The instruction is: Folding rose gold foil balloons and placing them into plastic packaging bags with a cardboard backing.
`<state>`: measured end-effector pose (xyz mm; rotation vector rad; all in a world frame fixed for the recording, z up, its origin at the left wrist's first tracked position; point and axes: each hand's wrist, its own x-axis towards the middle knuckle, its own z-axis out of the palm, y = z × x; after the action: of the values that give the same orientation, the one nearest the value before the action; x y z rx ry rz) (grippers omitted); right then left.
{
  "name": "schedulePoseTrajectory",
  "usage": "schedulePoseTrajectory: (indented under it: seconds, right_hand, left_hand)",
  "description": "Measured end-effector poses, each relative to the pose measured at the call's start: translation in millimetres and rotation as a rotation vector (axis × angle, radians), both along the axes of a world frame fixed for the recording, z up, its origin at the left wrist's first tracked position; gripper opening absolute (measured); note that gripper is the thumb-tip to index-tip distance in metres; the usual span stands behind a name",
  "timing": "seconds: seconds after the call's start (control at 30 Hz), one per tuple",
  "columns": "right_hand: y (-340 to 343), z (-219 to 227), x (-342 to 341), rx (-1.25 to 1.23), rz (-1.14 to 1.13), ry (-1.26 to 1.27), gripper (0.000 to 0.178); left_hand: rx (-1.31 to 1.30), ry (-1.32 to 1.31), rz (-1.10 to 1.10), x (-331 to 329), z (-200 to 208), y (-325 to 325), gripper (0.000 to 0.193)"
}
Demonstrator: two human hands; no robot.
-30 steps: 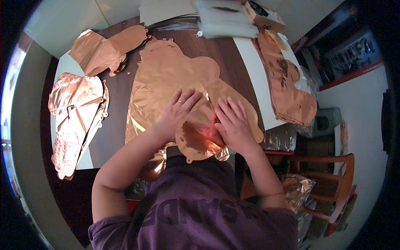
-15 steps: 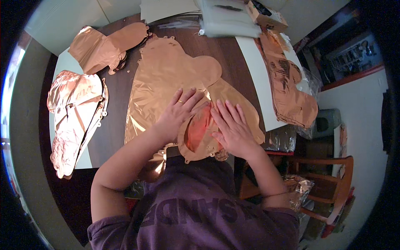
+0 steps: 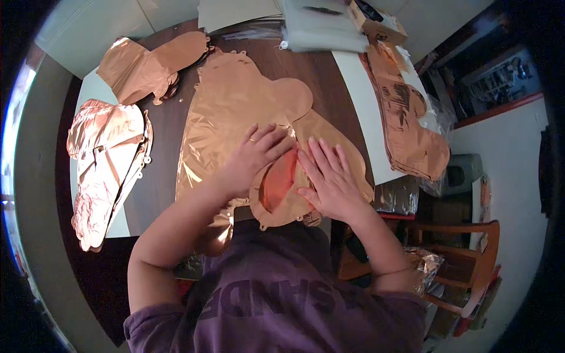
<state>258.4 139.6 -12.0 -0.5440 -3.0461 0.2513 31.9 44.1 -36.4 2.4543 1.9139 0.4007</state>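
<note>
A large rose-gold foil balloon [image 3: 235,106] lies flat and deflated over the middle of the table. At its near end, one part is folded over, with a ring-like border around a reddish shiny patch [image 3: 278,183]. My left hand [image 3: 257,157] rests on the foil at the left of this patch, palm down, its fingers stretched toward the upper right, a ring on one. On the patch's right side my right hand [image 3: 332,181] lies flat with its fingers extended. Neither hand grips the foil. The foil under both palms is hidden.
Folded foil balloons lie at the far left [image 3: 150,62], near left [image 3: 109,165] and right [image 3: 406,117]. Clear plastic bags [image 3: 321,26] and a small cardboard box [image 3: 379,20] stand at the back. A wooden chair [image 3: 465,259] is at the lower right.
Both hands stay on the folded part, with only slight shifts of the fingers. The folded border has slid a little to the left.
</note>
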Motion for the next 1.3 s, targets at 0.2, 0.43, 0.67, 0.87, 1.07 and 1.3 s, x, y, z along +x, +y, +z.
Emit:
schedulePoseTrajectory:
  seconds: [0.2, 0.43, 0.67, 0.87, 1.07, 1.3]
  right_hand:
    - [-1.7, 5.7, -3.8, 0.008, -0.011, -0.016, 0.075]
    - [3.7, -2.2, 0.6, 0.049, 0.016, 0.031, 0.074]
    - [-9.3, 3.5, 36.0, 0.01, 0.194, -0.02, 0.077]
    - [-7.7, -12.9, 55.7, 0.224, 0.326, 0.143, 0.05]
    - [-6.9, -19.4, 44.8, 0.21, 0.386, 0.406, 0.032]
    - [-14.3, -18.6, 38.8, 0.189, 0.423, 0.439, 0.03]
  left_hand:
    - [0.126, -0.492, -0.11, -7.3, 42.7, 4.5, 0.044]
    - [0.025, -0.234, -0.128, 15.3, 4.7, 8.7, 0.048]
    - [0.042, -0.192, -0.104, 15.2, 3.0, 6.9, 0.051]
    - [-0.013, -0.21, -0.106, 14.7, 10.0, 7.4, 0.051]
    - [-0.017, -0.201, -0.142, 11.5, 9.8, 5.3, 0.049]
    - [-0.003, -0.167, -0.239, 3.9, 12.4, 4.3, 0.045]
